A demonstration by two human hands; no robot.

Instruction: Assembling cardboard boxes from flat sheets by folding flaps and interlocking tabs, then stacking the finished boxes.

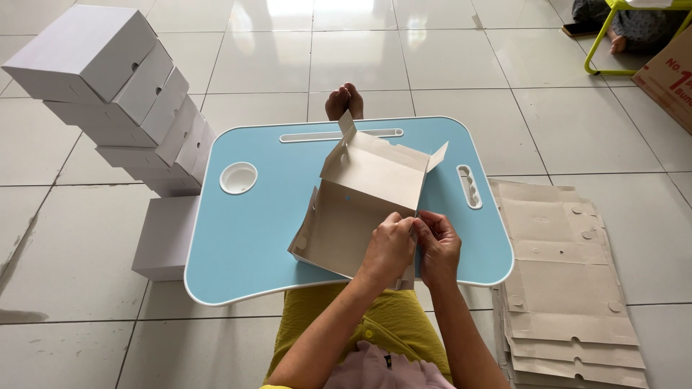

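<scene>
Both hands, left (389, 245) and right (437, 245), pinch the near wall of a half-folded box (360, 202) (long axis running away from the person) on the desk (245, 238).

One head-worn camera looks steeply down, close over the blue lap table (245, 238), probably facing forward.

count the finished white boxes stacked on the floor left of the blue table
About 7: six in the leaning stack, from the top box down to the lowest, plus one on the floor beside the table. Others may be hidden.
</scene>
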